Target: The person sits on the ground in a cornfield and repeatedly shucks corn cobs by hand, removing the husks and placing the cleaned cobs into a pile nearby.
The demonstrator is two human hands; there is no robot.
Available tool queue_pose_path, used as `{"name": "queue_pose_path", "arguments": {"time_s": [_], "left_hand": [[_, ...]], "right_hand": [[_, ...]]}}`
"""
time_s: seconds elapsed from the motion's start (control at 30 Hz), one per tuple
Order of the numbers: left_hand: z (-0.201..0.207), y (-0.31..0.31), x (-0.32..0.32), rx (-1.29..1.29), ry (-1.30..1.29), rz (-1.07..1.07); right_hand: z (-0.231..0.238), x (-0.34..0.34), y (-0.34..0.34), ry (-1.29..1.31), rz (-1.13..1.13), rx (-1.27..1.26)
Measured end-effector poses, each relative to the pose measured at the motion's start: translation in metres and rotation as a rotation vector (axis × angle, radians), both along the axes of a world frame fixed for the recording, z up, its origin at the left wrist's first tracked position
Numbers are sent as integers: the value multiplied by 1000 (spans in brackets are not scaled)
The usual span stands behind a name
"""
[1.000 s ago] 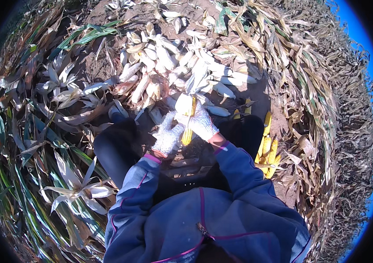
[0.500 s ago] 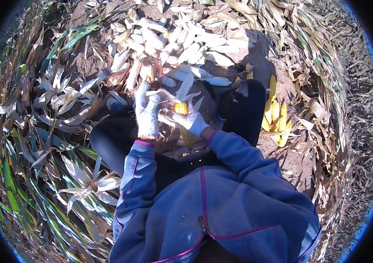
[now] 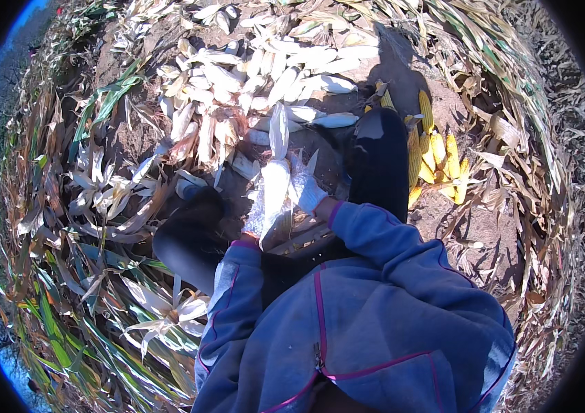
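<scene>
Between my knees I hold an ear of corn with pale husk draped down over its front. My right hand, in a white knit glove, is closed around the ear from its right side. Lower and to the left, my gloved left hand is closed at the husk's lower end; its fingers are partly hidden behind the leaves. One long husk leaf sticks up above the ear. The husk hides the kernels of the held ear.
A heap of ears in pale husks lies ahead on the soil. Bare yellow ears are piled beyond my right knee. Dry and green stalks ring the spot, and an opened empty husk lies at left.
My left hand has come down and right from beside the ear to the husk's lower end. Husk now covers the yellow kernels that showed at my right hand. The whole view has shifted slightly.
</scene>
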State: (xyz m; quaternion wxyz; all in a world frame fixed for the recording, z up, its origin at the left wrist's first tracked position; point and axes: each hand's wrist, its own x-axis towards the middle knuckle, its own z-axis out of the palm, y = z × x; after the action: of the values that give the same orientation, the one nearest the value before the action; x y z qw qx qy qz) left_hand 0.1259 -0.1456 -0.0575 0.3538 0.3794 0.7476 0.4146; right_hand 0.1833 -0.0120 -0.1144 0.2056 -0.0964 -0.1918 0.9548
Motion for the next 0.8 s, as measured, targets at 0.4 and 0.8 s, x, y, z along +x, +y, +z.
{"name": "queue_pose_path", "arguments": {"time_s": [0.4,0.8], "left_hand": [[38,13,17,-49,-92,-7],[36,19,30,79,-51,108]], "right_hand": [[86,10,58,-204,4,357],[91,0,57,-114,16,-124]]}}
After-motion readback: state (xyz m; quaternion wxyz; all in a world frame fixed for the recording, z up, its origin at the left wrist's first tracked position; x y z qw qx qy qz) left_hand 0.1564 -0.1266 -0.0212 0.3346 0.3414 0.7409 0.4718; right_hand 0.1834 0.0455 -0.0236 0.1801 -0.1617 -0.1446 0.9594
